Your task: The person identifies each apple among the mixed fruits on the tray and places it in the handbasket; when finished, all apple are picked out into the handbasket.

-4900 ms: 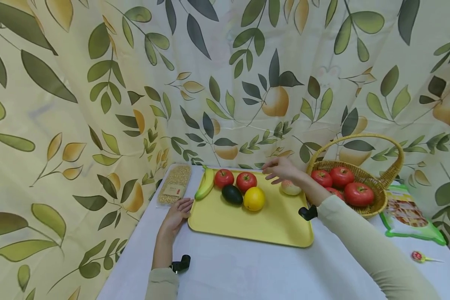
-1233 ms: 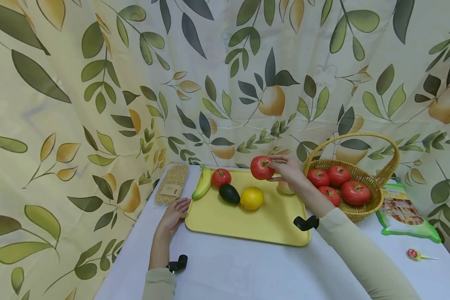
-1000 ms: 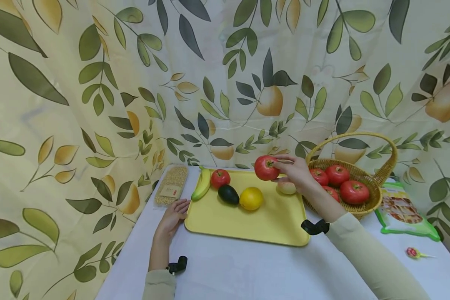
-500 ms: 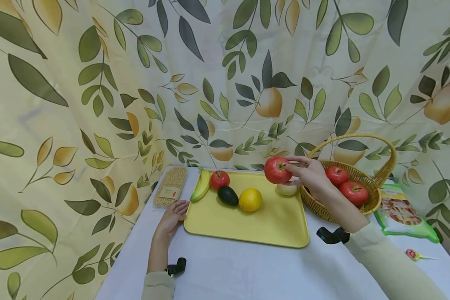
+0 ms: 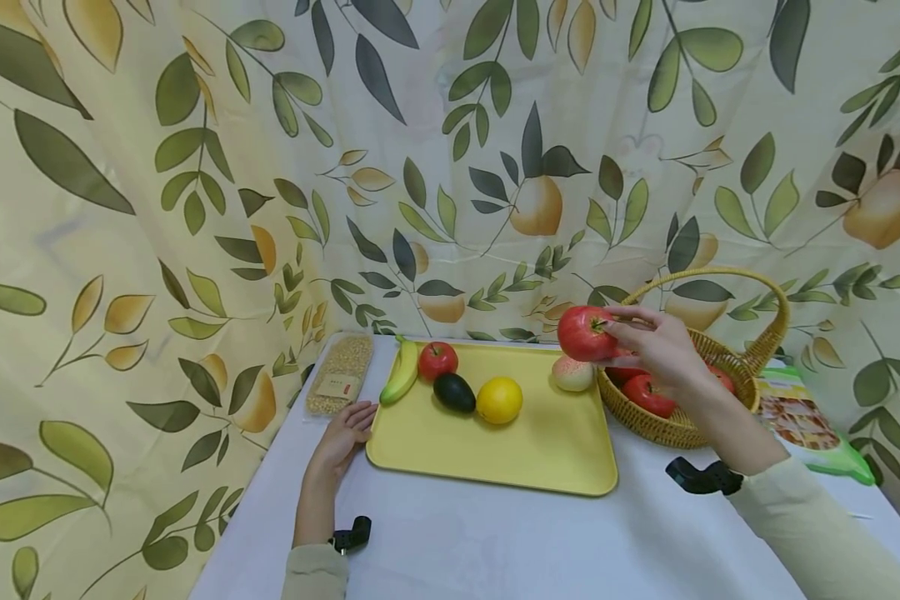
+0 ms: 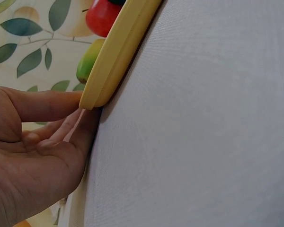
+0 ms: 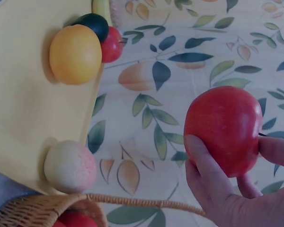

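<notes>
My right hand (image 5: 660, 346) holds a red apple (image 5: 583, 333) by its stem side, raised over the basket's left rim. In the right wrist view, thumb and fingers grip this apple (image 7: 222, 130) around its sides. The wicker basket (image 5: 648, 423) with several red apples (image 5: 648, 393) stands below, partly hidden by the hand. My left hand (image 5: 341, 437) is at the left edge of the yellow tray (image 5: 495, 462). In the left wrist view, its thumb touches the tray's rim (image 6: 114, 61), with the fingers at the rim's underside.
On the tray lie a banana (image 5: 401, 373), another red apple (image 5: 437, 362), a dark green avocado (image 5: 453, 392), a round yellow fruit (image 5: 499, 400) and a pale pink peach (image 5: 572, 373). A bag of grains (image 5: 341, 375) lies left, a green-edged packet (image 5: 813, 429) right of the basket.
The right hand has picked up an apple from the tray's back and carried it right, to over the basket's left rim. The left hand has stayed at the tray's edge.
</notes>
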`<state>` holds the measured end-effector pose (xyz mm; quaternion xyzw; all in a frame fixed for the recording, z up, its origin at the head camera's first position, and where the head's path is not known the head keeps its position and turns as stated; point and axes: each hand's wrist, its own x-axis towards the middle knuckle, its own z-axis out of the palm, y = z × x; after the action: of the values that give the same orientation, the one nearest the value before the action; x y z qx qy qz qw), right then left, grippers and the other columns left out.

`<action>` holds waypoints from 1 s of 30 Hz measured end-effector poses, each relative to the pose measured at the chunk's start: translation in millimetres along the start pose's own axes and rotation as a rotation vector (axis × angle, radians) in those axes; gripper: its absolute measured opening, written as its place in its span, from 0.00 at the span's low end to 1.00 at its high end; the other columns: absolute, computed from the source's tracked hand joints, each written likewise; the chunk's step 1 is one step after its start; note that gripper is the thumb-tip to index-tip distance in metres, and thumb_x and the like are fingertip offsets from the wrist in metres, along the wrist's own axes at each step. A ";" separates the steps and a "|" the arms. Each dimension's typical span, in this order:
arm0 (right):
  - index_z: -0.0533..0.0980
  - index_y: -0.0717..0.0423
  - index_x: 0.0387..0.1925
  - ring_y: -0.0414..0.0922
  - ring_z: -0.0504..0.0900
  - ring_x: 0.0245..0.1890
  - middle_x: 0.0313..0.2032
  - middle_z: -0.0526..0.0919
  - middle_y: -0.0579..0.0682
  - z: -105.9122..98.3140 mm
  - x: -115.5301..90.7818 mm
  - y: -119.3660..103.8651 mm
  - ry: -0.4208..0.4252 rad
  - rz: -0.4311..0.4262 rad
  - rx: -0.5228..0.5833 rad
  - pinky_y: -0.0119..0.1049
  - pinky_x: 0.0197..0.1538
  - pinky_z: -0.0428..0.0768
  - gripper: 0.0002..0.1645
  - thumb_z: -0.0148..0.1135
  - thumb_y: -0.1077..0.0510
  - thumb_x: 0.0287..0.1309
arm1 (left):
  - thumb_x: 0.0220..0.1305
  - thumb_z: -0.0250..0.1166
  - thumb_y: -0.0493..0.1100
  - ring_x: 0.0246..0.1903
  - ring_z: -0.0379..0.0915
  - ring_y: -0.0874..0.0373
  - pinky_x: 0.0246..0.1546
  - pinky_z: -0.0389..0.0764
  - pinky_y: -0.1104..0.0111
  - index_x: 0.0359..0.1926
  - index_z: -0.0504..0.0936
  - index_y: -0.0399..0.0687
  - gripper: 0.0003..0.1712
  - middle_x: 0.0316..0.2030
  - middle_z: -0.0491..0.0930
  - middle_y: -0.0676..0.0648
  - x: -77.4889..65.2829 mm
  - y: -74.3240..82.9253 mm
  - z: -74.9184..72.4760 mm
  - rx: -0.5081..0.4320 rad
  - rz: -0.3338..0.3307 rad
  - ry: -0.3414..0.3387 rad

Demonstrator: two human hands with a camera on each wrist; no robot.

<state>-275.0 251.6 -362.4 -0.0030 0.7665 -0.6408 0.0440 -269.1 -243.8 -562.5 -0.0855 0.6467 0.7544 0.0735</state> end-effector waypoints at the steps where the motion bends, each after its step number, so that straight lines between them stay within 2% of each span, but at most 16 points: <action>1: 0.65 0.57 0.75 0.42 0.84 0.50 0.70 0.65 0.61 -2.6 -1.3 -0.5 0.003 -0.003 0.004 0.43 0.51 0.87 0.35 0.62 0.51 0.74 | 0.64 0.49 0.16 0.75 0.59 0.37 0.75 0.64 0.50 0.76 0.58 0.28 0.38 0.74 0.63 0.28 -0.4 0.0 -0.1 -0.001 -0.002 -0.001; 5: 0.67 0.56 0.72 0.34 0.87 0.43 0.64 0.69 0.56 -13.5 -6.6 -1.8 0.014 -0.013 0.022 0.44 0.48 0.88 0.33 0.63 0.50 0.73 | 0.65 0.50 0.16 0.75 0.58 0.37 0.75 0.63 0.50 0.76 0.58 0.29 0.38 0.74 0.63 0.28 -0.4 -0.3 -0.8 -0.001 -0.002 -0.004; 10: 0.71 0.50 0.66 0.34 0.88 0.41 0.54 0.74 0.45 -31.6 -11.1 -0.5 0.018 -0.008 0.079 0.41 0.46 0.89 0.27 0.66 0.51 0.71 | 0.65 0.50 0.16 0.75 0.58 0.36 0.75 0.63 0.50 0.76 0.58 0.28 0.38 0.74 0.63 0.28 0.1 -0.4 -0.8 0.001 0.000 -0.006; 14: 0.71 0.50 0.65 0.34 0.88 0.40 0.51 0.76 0.40 -45.5 -15.0 2.7 0.019 0.008 0.148 0.38 0.42 0.90 0.27 0.68 0.52 0.69 | 0.65 0.50 0.16 0.75 0.59 0.37 0.75 0.64 0.51 0.76 0.58 0.29 0.38 0.74 0.63 0.28 0.1 -0.6 -0.4 0.000 -0.007 -0.002; 19: 0.72 0.51 0.67 0.35 0.88 0.39 0.51 0.75 0.40 -59.6 -17.9 7.9 0.040 0.027 0.207 0.41 0.41 0.90 0.29 0.69 0.53 0.68 | 0.64 0.50 0.16 0.75 0.60 0.38 0.74 0.65 0.52 0.76 0.59 0.30 0.39 0.73 0.64 0.29 1.1 -1.3 -1.2 -0.006 -0.018 0.013; 25: 0.78 0.47 0.60 0.38 0.90 0.38 0.51 0.72 0.42 -76.9 -16.7 15.1 0.082 0.085 0.259 0.45 0.43 0.90 0.23 0.72 0.53 0.65 | 0.62 0.50 0.15 0.75 0.61 0.39 0.74 0.66 0.53 0.76 0.60 0.30 0.40 0.73 0.65 0.30 1.5 -3.4 -1.7 -0.015 -0.022 0.022; 30: 0.84 0.42 0.50 0.41 0.90 0.37 0.43 0.81 0.37 -92.2 -11.7 19.6 0.106 0.122 0.296 0.44 0.42 0.90 0.14 0.73 0.54 0.64 | 0.63 0.50 0.15 0.75 0.60 0.38 0.74 0.65 0.52 0.76 0.59 0.29 0.39 0.73 0.65 0.29 1.7 -3.1 -0.6 -0.015 -0.013 0.015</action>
<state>-268.9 346.4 -364.8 0.0837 0.6639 -0.7419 0.0424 -270.1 -243.9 -566.0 -0.0957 0.6410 0.7580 0.0729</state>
